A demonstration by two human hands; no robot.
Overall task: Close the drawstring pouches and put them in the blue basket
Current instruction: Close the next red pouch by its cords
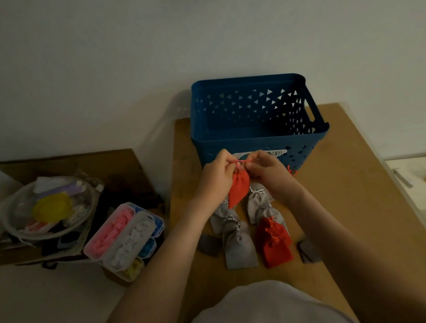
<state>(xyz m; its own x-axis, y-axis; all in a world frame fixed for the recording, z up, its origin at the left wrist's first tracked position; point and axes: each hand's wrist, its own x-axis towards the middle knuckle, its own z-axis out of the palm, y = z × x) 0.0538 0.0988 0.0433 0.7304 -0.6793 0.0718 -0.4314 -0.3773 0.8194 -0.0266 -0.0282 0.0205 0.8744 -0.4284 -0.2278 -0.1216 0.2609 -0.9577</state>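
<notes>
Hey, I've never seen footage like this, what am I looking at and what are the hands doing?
No machine here: one camera worn on a person's head looks down at their bare hands. The left hand and right hand pinch the cord of a small red fabric drawstring pouch, held above a brown tabletop. On it lie grey fabric pouches and another red pouch; behind them stands a blue plastic basket with triangular holes.

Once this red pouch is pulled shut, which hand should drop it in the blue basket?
Right, probably. The right hand pinches the cord by the red pouch, facing the middle of the blue basket; the left hand sits at its left corner.
</notes>
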